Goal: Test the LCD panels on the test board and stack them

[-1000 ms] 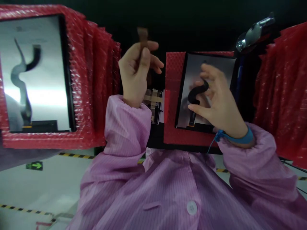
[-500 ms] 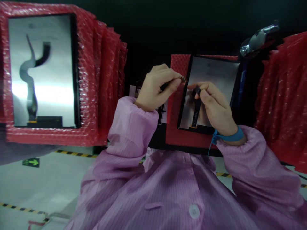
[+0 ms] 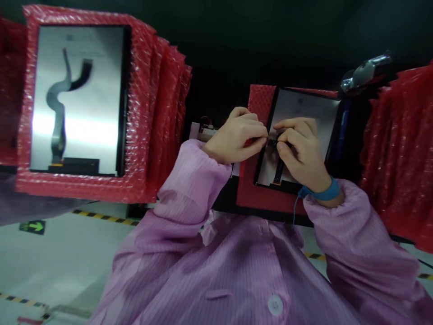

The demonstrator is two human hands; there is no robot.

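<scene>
A display panel (image 3: 309, 106) with a silvery back and black edges lies a little askew on a red bubble-wrap sheet (image 3: 246, 189). Its black flex cable (image 3: 279, 171) rises from the lower edge to my right hand (image 3: 302, 151), whose thumb and index finger pinch the cable's end. My left hand (image 3: 241, 135), at the panel's left edge, has thumb and fingers closed on a small connector, now mostly hidden by the fingertips. Both hands' fingertips nearly meet over the panel, and whether the two parts touch cannot be seen.
On the left, another display panel (image 3: 81, 131) with a curling flex cable (image 3: 59, 122) rests on a stack of red bubble-wrap bags (image 3: 160, 122). More red bags (image 3: 399, 158) stand at right. A shiny metal object (image 3: 367, 72) and a blue pen-like item (image 3: 343, 119) lie behind the right hand.
My left hand has moved right and down, bringing the connector to the flex cable end in my right hand. The right fingers have shifted slightly. The whole view has shifted a little.
</scene>
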